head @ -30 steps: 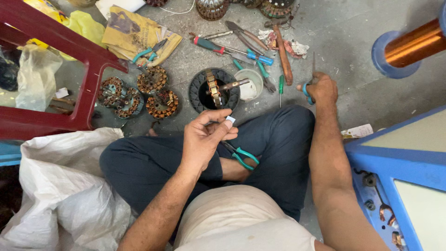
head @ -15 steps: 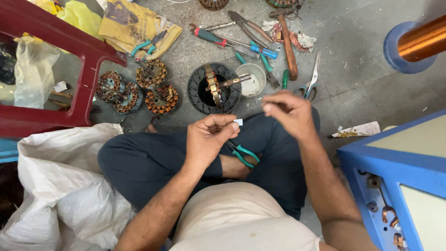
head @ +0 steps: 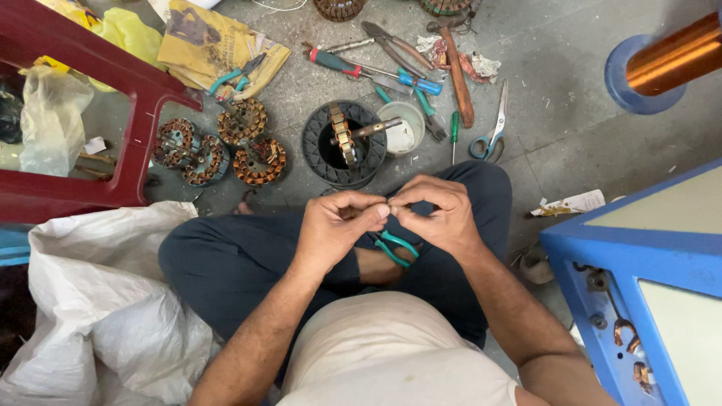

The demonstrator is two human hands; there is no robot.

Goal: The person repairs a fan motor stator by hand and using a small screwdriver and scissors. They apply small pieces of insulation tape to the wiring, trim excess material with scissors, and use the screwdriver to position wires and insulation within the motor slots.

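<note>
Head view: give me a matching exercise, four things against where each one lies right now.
Things:
1. scissors
2. green-handled pliers
3. copper wire spool
4. white sack

Places:
A. on the person's lap, under the hands
B. top right corner
C. floor, right of the small white cup
D. lower left, beside the person's knee

Pairs: 1-C, 2-A, 3-B, 4-D

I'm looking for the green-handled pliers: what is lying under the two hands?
Green plier handles show on the lap, just below the left hand and right hand. Their jaws are covered by the hands.
</note>
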